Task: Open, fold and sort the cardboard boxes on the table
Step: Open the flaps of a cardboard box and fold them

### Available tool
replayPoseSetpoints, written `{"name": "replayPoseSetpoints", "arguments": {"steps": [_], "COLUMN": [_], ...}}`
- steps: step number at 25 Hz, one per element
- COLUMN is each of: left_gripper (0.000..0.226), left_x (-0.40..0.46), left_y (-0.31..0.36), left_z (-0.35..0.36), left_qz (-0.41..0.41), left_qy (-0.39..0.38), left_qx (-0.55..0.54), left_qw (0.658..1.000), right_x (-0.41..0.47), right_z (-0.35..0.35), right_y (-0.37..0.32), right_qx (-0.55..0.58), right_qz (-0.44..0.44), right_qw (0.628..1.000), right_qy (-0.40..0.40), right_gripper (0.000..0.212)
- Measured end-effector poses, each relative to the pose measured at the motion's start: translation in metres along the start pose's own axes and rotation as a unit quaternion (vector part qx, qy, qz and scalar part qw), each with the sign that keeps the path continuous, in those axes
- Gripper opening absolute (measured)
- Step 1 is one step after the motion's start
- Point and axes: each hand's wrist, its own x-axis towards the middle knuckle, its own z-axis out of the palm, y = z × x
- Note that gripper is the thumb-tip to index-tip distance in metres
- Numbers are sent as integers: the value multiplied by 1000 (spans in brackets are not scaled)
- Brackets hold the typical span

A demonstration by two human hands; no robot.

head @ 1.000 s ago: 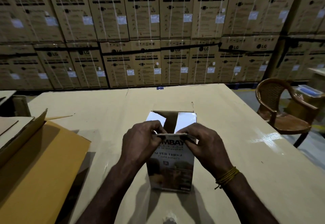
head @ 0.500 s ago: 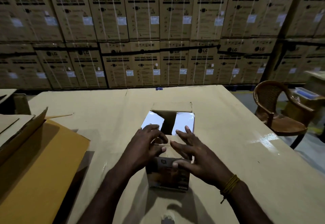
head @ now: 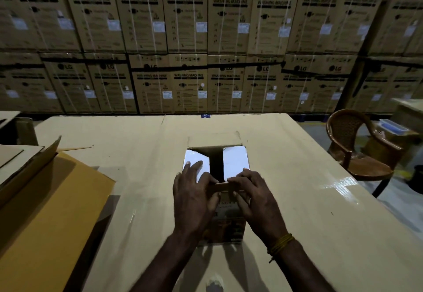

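Pressing open box flaps: both hands.

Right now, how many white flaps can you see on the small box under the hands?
2. The left white flap lies under the left hand fingertips; the right white flap sits just beyond the right hand. Other flaps may be hidden beneath the hands.

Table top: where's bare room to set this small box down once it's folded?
Bare table runs right of the small box toward the chair, and beyond its far flap. The left side is crowded by the big flattened cardboard. Both hands, left hand and right hand, cover the box.
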Motion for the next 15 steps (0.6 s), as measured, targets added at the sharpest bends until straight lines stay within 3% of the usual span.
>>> {"name": "replayPoseSetpoints", "arguments": {"steps": [7, 11, 15], "left_gripper": [32, 24, 25], "left_x": [15, 27, 45], "left_y": [8, 5, 10], "left_z": [-14, -22, -28], "left_qz": [-36, -77, -92], "left_qy": [-60, -47, -79], "left_qx": [18, 45, 88], "left_qw": [997, 995, 989], "right_x": [35, 63, 81], "right_z": [1, 1, 9], "right_y": [-23, -40, -44], "right_qx": [-83, -172, -199], "right_qz": [106, 201, 249], "right_qw": [990, 962, 939], "right_qy": [45, -72, -129], "right_gripper": [23, 39, 65]}}
